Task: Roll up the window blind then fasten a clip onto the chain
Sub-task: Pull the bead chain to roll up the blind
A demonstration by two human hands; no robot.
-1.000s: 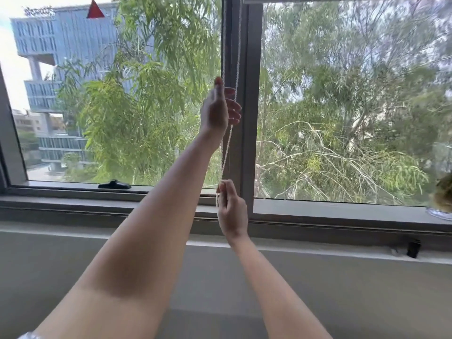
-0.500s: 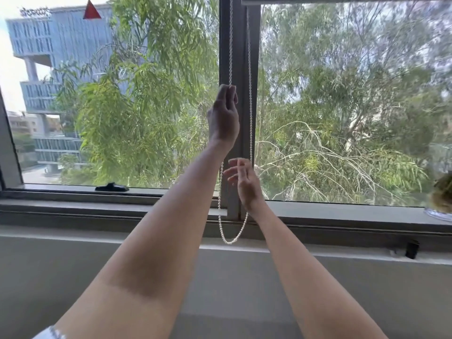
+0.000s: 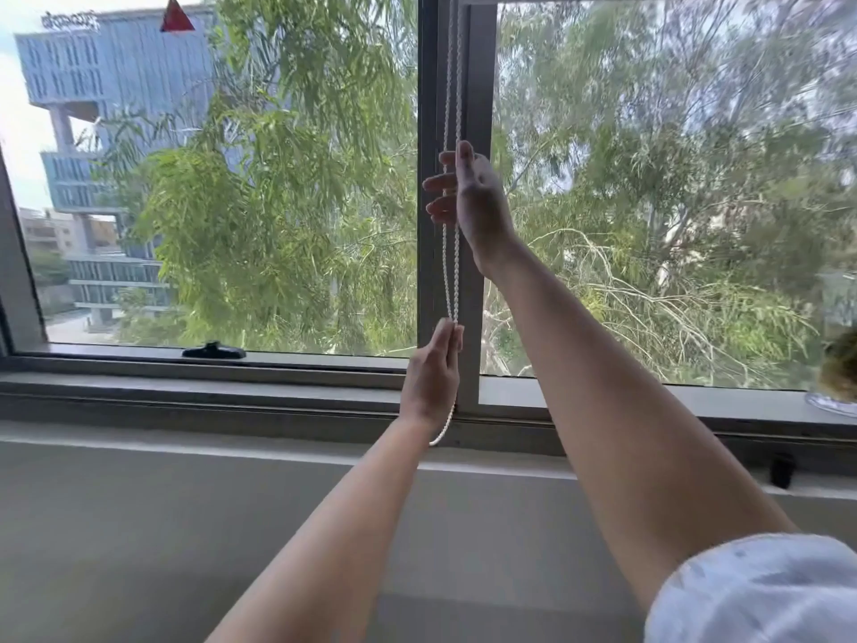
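Before the window mullion (image 3: 429,252), two hands on one chain (image 3: 450,276): left hand (image 3: 431,382) pinching it low, right hand (image 3: 468,197) loosely spread.

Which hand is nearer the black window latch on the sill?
Left. The left hand pinches the chain low, just right of the black latch; the right hand is higher up the chain, farther away.

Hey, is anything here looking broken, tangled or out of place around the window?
Nothing stands out. The bead chain hangs straight down the window frame, held by the left hand below and the right hand above.
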